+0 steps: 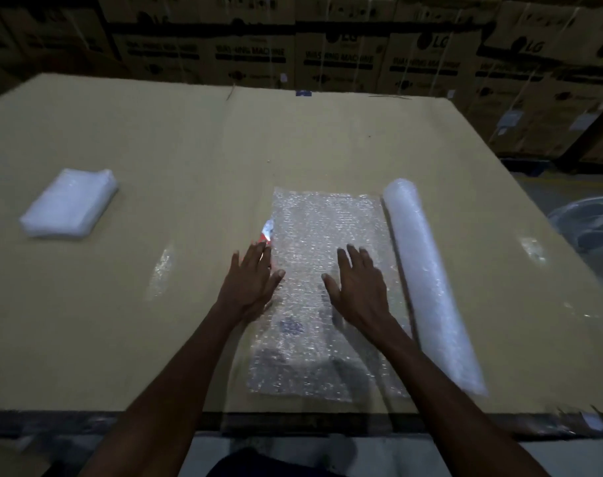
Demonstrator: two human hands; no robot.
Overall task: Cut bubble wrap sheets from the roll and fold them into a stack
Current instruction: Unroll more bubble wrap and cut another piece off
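Bubble wrap lies flat under both your palms: one sheet [320, 270] at the near middle of the bench [155, 139], running from your edge away toward 12 o'clock. Your left hand [251, 280] presses its left border, fingers straight and close together; your right hand [356, 287] rests on its centre, fingers straight and slightly spread. Neither grips anything.

The sheet looks slippery on the cardboard top. Push unevenly and it may skate or crease, so the fold would come out crooked. A red and white thing [266, 232] peeks out at the left border just beyond your left fingertips; it is blurred, possibly the cutter. If so, sliding that hand forward risks a nick, or folding it inside the sheet.

At 3 o'clock, touching the sheet's right border, lies one roll [427, 280]. A nudge could send it rolling toward the bench's right edge. I cannot tell whether the sheet is already cut free of it; folding while joined would drag the roll.

At 10 o'clock, well apart, sits one stack [69, 204] of folded sheets.

Count: two hands, one sheet, one roll, one stack.
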